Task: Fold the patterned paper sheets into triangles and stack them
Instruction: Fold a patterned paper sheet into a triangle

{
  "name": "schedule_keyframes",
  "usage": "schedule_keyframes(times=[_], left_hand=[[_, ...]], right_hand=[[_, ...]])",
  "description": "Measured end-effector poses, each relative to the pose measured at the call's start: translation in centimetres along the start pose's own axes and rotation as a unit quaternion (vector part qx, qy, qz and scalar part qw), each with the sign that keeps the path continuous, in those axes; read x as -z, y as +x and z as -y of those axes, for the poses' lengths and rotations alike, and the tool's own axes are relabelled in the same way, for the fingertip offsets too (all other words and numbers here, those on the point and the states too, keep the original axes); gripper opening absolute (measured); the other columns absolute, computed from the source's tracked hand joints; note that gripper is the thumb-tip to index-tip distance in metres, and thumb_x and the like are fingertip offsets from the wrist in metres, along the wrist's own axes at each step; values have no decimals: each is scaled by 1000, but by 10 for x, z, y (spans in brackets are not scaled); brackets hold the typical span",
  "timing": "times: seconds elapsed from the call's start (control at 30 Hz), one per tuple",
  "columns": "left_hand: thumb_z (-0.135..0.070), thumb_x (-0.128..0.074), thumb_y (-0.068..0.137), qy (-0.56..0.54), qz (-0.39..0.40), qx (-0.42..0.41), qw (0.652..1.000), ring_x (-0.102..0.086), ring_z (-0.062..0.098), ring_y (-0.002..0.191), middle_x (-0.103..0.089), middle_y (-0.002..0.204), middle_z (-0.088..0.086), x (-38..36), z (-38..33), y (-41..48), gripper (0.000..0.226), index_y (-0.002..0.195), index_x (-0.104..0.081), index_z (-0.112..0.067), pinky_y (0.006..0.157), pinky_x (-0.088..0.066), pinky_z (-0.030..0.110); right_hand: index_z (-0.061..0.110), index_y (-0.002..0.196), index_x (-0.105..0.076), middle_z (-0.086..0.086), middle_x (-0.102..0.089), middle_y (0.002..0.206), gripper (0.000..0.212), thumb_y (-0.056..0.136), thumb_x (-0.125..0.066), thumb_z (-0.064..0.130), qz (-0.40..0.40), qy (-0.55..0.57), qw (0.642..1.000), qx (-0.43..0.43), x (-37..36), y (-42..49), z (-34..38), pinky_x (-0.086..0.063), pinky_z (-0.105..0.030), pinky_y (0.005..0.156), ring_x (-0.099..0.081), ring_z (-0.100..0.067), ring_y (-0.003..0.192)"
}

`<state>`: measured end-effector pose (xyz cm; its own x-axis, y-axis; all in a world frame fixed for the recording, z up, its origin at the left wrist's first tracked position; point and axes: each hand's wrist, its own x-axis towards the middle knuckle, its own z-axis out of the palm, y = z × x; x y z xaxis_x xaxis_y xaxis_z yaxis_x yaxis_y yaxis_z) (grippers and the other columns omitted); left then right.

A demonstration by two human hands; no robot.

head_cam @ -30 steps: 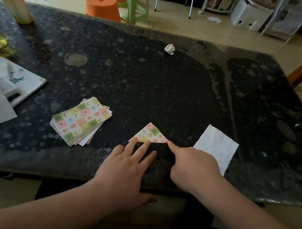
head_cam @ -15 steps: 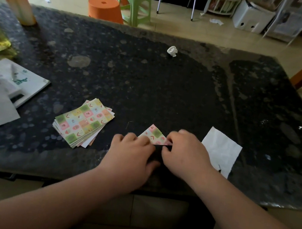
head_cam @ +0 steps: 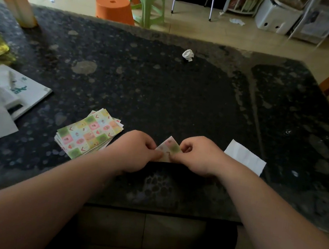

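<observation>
Head view: the left hand [head_cam: 135,151] and the right hand [head_cam: 199,156] meet over the folded patterned sheet [head_cam: 169,147]. Each hand pinches the sheet's lower edge between curled fingers and thumb, and its point shows between the knuckles. Just left of the left fingers lies the stack of patterned sheets [head_cam: 89,133], its edges fanned. Just right of the right fingers lies a white paper [head_cam: 246,159]. Beyond the fingertips the dark table [head_cam: 163,95] runs open to a crumpled paper ball [head_cam: 187,55], well apart.
</observation>
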<state>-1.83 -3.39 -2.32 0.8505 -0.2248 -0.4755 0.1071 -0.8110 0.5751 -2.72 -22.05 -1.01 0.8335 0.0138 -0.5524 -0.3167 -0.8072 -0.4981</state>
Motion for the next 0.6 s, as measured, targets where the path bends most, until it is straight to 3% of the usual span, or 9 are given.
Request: schedule_keyframes(times=[0.07, 0.17, 0.27, 0.33, 0.4, 0.47, 0.53, 0.6], left_hand=[[-36, -64, 99, -95, 39, -2, 995, -61, 9, 61, -69, 70, -4, 9, 0, -7, 27, 80, -73, -18, 57, -46, 24], [-25, -58, 103, -262, 140, 5, 955, -59, 11, 53, -73, 79, 8, 20, -1, -18, 25, 93, -70, -6, 50, -41, 24], [-20, -64, 98, -301, 121, -11, 946, -57, 10, 51, -68, 70, 6, 22, 2, -19, 15, 91, -73, -10, 46, -41, 20], [-15, -69, 95, -329, 83, -14, 940, -63, 12, 61, -69, 71, 7, 20, 4, -18, 10, 92, -78, -12, 57, -52, 24], [-4, -69, 93, -378, 52, -20, 924, -73, 23, 83, -76, 88, 12, 16, 8, -17, 11, 94, -79, -9, 84, -60, 36], [10, -62, 91, -466, 42, -24, 884, -72, 33, 106, -74, 107, 23, 13, 7, -19, 18, 103, -74, 5, 100, -56, 42], [16, -51, 84, -576, 59, -13, 815, -70, 39, 111, -69, 115, 31, 13, 4, -20, 29, 110, -65, 16, 97, -58, 44], [3, -50, 75, -645, 91, 21, 759, -70, 41, 109, -68, 118, 31, 13, 1, -21, 44, 116, -61, 15, 93, -59, 47]], right_hand=[[30, 92, -74, 8, -73, 89, 20, 86, -79, 48, -2, 58, 998, 20, 7, -5, -1, -52, -26, 67, -69, -7, 83], [25, 92, -80, 9, -75, 82, 22, 84, -81, 45, 28, 196, 979, 49, 17, -14, -4, -48, -23, 66, -67, -6, 76], [21, 90, -82, 4, -73, 77, 14, 86, -81, 34, 70, 203, 974, 72, 27, -21, -6, -43, -27, 61, -59, -8, 66], [19, 94, -82, 5, -73, 73, 6, 90, -78, 22, 69, 215, 970, 95, 28, -23, -8, -42, -21, 54, -59, -3, 57], [20, 96, -80, 1, -75, 74, 10, 94, -73, 14, 49, 227, 967, 108, 27, -27, -9, -44, -19, 51, -64, -5, 58], [22, 95, -80, -4, -78, 85, 17, 96, -70, 8, 22, 225, 968, 111, 22, -29, -11, -49, -23, 52, -72, -11, 67], [24, 91, -81, -2, -77, 99, 24, 96, -68, 4, -35, 216, 970, 101, 18, -28, -12, -57, -27, 58, -76, -15, 77], [25, 89, -79, -2, -75, 104, 27, 96, -67, 2, -77, 246, 962, 92, 15, -26, -11, -62, -28, 66, -77, -14, 80]])
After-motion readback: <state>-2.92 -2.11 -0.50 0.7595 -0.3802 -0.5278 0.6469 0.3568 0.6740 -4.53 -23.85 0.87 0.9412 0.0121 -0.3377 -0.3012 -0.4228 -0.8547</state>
